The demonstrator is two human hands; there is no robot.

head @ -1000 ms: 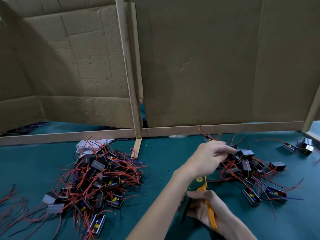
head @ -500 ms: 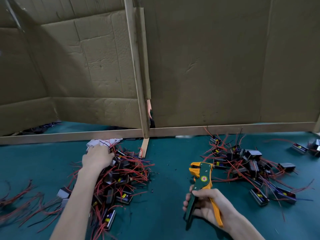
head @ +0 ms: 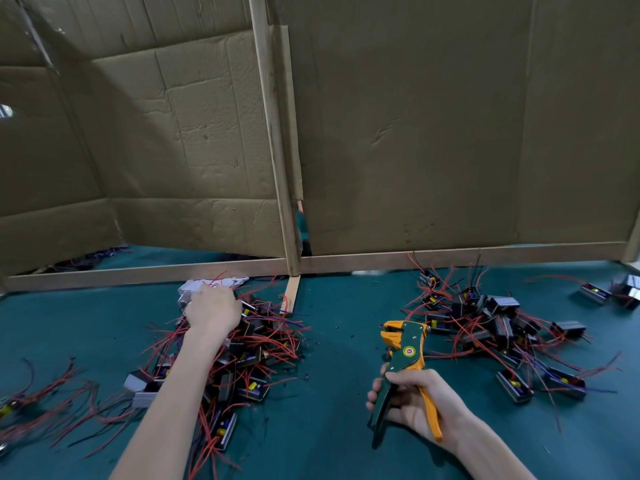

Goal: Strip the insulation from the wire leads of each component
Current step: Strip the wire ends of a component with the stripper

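Left grip [head: 213, 311] outstretched, right grip [head: 415, 403] curled.

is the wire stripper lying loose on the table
No, the right hand grips the wire stripper by its handles, with the head pointing up.

Matt teal felt-like desk [head: 339, 344], creased matt cardboard panels [head: 415, 133] beyond left hand [head: 213, 311], bare wooden battens [head: 273, 133], smooth green-orange plastic stripper [head: 406, 356] in right hand [head: 415, 405], glossy dark component casings [head: 504, 302] to its right.

The wire stripper [head: 406, 351] is between left pile [head: 263, 348] and right pile [head: 495, 323] on the table [head: 339, 441], cardboard wall [head: 433, 133] behind.
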